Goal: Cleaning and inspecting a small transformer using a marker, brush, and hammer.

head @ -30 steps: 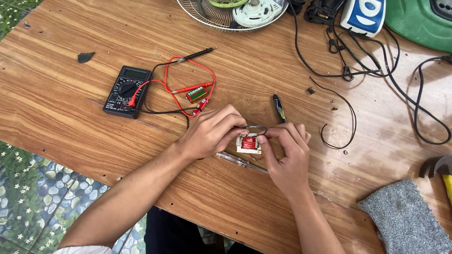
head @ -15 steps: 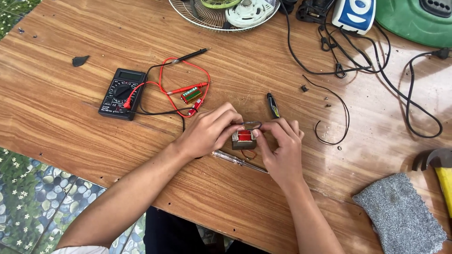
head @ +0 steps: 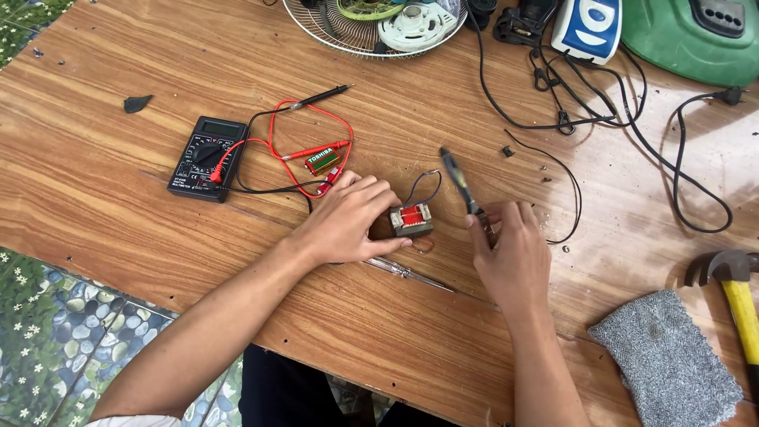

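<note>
My left hand [head: 348, 221] steadies the small transformer [head: 411, 221], fingers closed against its side. Right of the transformer, my right hand [head: 512, 253] grips a dark tool [head: 461, 183], ready to probe its wires carefully.

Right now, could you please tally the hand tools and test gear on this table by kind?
Multimeter: 1
Test probes, black and red: 2
Battery: 1
Screwdriver on the table: 1
Dark-handled tool in the right hand: 1
Hammer: 1
Small transformer at the left hand: 1
Total: 8
</note>
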